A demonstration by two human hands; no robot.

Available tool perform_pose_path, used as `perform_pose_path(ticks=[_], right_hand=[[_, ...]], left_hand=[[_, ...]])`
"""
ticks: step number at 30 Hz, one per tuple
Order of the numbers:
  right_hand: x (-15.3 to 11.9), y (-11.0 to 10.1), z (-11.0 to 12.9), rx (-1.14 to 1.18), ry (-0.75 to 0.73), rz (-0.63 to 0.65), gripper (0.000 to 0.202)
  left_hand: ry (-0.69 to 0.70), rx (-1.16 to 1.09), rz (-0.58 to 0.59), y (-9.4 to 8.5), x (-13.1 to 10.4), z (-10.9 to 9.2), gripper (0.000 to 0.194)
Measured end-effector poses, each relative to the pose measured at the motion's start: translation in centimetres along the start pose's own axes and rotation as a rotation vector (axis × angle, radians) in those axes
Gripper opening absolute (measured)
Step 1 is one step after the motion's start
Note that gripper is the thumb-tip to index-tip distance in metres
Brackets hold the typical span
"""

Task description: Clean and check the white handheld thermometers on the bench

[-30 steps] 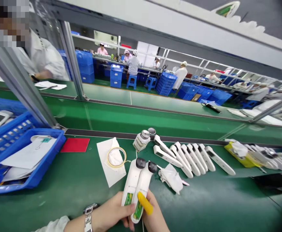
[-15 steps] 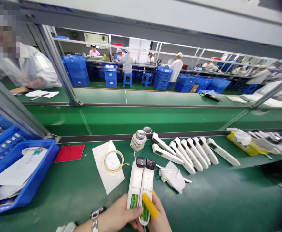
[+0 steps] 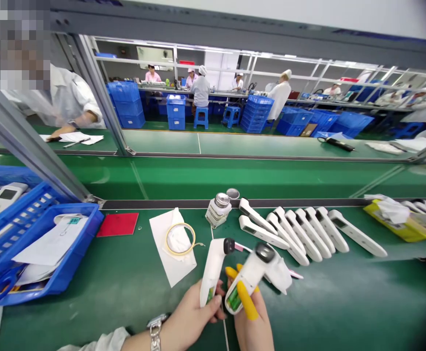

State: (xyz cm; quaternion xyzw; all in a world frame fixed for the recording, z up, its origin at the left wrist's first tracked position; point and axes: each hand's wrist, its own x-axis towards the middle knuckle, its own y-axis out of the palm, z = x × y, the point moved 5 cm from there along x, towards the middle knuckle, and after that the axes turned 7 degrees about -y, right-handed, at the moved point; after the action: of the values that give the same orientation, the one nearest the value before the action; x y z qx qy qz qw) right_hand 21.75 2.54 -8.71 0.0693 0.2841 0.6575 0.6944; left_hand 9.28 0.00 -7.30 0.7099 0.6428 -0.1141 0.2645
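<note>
Close to me, the left hand [image 3: 187, 314] pinched one white device [image 3: 211, 267] low between thumb and fingers; the right hand [image 3: 255, 324], its yellow-covered fingers closed around another device [image 3: 250, 273], probably gripped low to leave the green-filled bay exposed. Beyond lay crumpled cloth [image 3: 280, 277], a tape roll [image 3: 168, 246] perhaps weighting paper [image 3: 162, 253], slanted white devices [image 3: 310, 239], seemingly packed to save room, and a bottle [image 3: 217, 213].
</note>
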Motion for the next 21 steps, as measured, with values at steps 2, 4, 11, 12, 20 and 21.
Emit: perform_pose_path(ticks=[2, 4, 11, 12, 20, 21], right_hand=[[0.3, -0.6, 0.7, 0.029, -0.068, -0.071, 0.051], [0.5, -0.8, 0.8, 0.045, -0.044, -0.039, 0.047], [-0.3, -0.8, 0.3, 0.179, 0.111, 0.023, 0.044], [-0.4, -0.8, 0.6, 0.203, 0.104, 0.031, 0.043], [-1.5, -1.0, 1.7, 0.233, 0.090, 0.104, 0.040], [-1.7, -1.0, 1.7, 0.217, 0.093, 0.099, 0.040]], left_hand=[[0.133, 0.129, -0.165, -1.1, -0.3, -0.9, 0.055], [0.245, 0.184, -0.220, -1.7, -0.7, -1.7, 0.050], [-0.079, -0.433, 0.263, 1.3, -0.1, -1.2, 0.060], [-0.129, -0.488, 0.302, 1.8, -0.1, -1.2, 0.060], [-0.166, -0.468, 0.322, 3.1, -0.2, -1.2, 0.066], [-0.120, -0.404, 0.296, 2.9, -0.3, -1.4, 0.067]])
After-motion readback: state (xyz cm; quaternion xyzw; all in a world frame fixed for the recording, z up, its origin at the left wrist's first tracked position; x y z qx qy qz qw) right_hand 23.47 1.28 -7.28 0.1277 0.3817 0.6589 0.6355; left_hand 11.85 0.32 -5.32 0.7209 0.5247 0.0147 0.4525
